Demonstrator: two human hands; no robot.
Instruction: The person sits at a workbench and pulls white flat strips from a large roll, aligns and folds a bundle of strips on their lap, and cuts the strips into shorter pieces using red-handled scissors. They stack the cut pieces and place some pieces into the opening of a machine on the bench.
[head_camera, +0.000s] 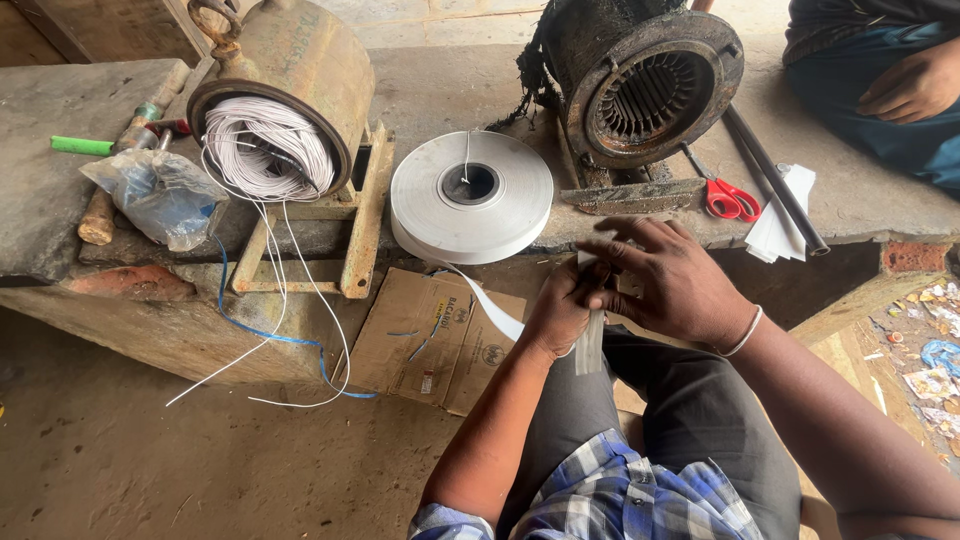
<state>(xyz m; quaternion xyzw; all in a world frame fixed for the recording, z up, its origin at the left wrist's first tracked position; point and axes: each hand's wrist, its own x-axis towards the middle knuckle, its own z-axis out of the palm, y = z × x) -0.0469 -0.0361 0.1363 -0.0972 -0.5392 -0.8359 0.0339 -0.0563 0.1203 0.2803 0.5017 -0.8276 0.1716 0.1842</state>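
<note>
My left hand (557, 312) pinches a white paper strip (590, 342) that hangs down over my lap. My right hand (672, 277) lies over the same strip, its fingers spread and its thumb pressing the strip's top end. A tail of the strip (492, 308) curves up to a big white roll of paper tape (470, 196) lying flat on the stone ledge (440, 85) in front of me. Behind the roll stands a rusty motor stator (650, 85) with its slotted bore facing me.
A second motor housing (290, 85) stuffed with white wires sits at the left, wires trailing down. Red-handled scissors (728, 197), cut white paper pieces (782, 222) and a black rod (775, 180) lie at the right. A plastic bag (160, 195), a hammer (125, 150), flattened cardboard (430, 335). Another person's hand (915, 85) at the far right.
</note>
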